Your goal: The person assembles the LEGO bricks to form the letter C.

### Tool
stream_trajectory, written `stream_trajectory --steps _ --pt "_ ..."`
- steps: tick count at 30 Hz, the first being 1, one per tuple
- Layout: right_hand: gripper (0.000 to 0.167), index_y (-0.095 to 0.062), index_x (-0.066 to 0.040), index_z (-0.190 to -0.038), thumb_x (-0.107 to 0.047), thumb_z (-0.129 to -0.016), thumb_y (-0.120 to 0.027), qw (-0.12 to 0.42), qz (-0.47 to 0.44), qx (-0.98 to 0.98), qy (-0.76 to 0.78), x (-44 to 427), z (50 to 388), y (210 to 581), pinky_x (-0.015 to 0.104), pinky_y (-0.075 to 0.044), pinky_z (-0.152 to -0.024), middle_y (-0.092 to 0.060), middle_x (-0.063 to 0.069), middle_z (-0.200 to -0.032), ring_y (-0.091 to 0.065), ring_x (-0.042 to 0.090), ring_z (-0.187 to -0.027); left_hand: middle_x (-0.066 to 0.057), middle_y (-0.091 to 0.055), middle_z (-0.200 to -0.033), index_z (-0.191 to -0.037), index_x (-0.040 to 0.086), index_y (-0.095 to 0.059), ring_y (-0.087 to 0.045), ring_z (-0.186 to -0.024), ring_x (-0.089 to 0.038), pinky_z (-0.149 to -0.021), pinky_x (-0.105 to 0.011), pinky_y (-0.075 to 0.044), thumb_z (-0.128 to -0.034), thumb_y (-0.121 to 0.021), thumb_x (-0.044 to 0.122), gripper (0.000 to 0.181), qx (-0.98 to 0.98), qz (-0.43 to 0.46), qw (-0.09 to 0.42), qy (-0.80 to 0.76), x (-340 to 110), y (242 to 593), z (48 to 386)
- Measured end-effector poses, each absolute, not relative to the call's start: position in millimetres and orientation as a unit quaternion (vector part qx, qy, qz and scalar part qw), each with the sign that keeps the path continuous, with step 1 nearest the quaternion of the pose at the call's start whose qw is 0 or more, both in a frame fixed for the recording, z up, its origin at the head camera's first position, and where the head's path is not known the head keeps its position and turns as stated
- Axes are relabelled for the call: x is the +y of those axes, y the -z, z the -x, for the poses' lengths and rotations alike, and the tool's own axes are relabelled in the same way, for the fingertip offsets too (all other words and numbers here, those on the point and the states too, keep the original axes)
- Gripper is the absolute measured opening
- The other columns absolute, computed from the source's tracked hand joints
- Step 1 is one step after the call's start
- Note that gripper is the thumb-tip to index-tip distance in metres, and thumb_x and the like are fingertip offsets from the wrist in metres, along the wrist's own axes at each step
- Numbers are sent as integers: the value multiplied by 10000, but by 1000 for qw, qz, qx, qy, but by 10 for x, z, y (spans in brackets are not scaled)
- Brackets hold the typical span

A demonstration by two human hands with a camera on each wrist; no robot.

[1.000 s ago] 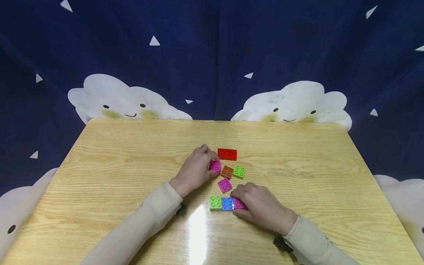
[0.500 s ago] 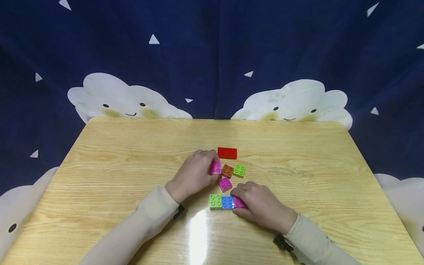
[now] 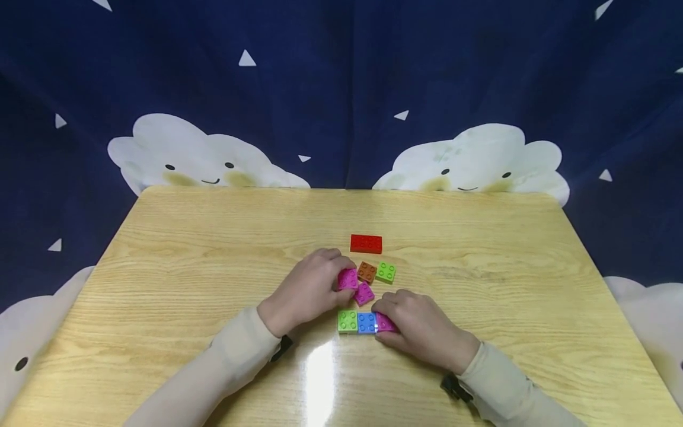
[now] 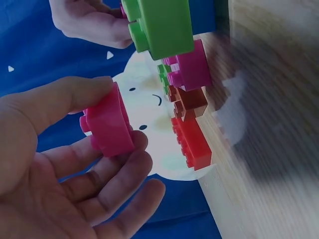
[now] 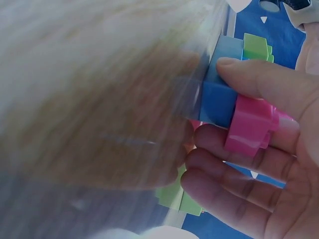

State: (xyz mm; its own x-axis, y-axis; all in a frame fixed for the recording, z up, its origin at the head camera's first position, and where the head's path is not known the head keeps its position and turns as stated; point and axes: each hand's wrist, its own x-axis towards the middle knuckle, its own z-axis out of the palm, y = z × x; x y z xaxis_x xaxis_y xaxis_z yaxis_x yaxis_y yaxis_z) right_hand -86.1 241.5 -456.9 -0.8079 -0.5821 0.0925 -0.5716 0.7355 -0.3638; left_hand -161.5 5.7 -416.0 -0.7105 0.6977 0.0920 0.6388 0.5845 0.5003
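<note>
- left hand [image 3: 308, 286], centre of the head view: thumb and fingertips pinching the held pink block [image 3: 348, 279] by its sides; other fingers loosely bent.
- held pink block, centre of the frame: studs up; apparently raised off the table in the left wrist view.
- right hand [image 3: 421, 326], right of lower centre: thumb and fingers pinching the blue base brick [image 3: 366, 323], around the right-end pink block [image 3: 385, 322].
- left-end green block [image 3: 347, 321], lower centre: on top of the blue base brick; bare blue studs between it and the right-end pink block.
- handling, as judged: firm bracing from the right hand suits, without tipping the stack; the held pink block best carried level and squared to any studs it meets; a skewed entry could catch a neighbour.
- loose pink block [image 3: 365, 293], centre: set cornerwise just beside the held pink block, touching or apart not clear; chief obstruction towards the bare studs, lifting over likely safer than sliding.
- brown block [image 3: 367, 272], above centre of the stack; loose green block [image 3: 386, 272] just to its right.
- red brick [image 3: 366, 244], farther up the frame, out of the way.
- wooden table [image 3: 213, 237], under all; glare at lower centre.
- dark blue cloth [image 3: 347, 89], upper frame: printed white clouds.
</note>
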Motion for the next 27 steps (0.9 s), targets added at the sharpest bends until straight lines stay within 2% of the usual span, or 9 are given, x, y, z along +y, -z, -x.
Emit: stream_trajectory --steps 8,19,27 --pt "304 -780 -39 -1129 -218 -910 -893 16 310 932 186 2409 862 4561 365 -599 -758 -744 9 -980 -690 190 -875 -122 -741 -1117 -1231 -23 -762 -674 -1087 -308 -982 -455 -548 -918 -889 219 416 889 -385 66 -239 -1 4137 1526" --pt "307 -779 -39 -1127 -219 -909 -898 14 311 933 183 2415 862 4569 378 -600 -755 -750 18 -991 -693 200 -881 -85 -745 -1072 -1174 -2 -775 -678 -1028 -270 -973 -449 -557 -915 -883 218 357 882 -401 63 -239 -56 4139 1433" --pt "287 -778 -46 -1113 -208 -908 -896 13 313 932 184 2417 860 4583 383 -603 -761 -749 13 -991 -692 198 -882 -98 -762 -1110 -1161 7 -779 -698 -1059 -280 -996 -460 -556 -910 -887 221 347 875 -417 68 -236 -70 4142 1376"
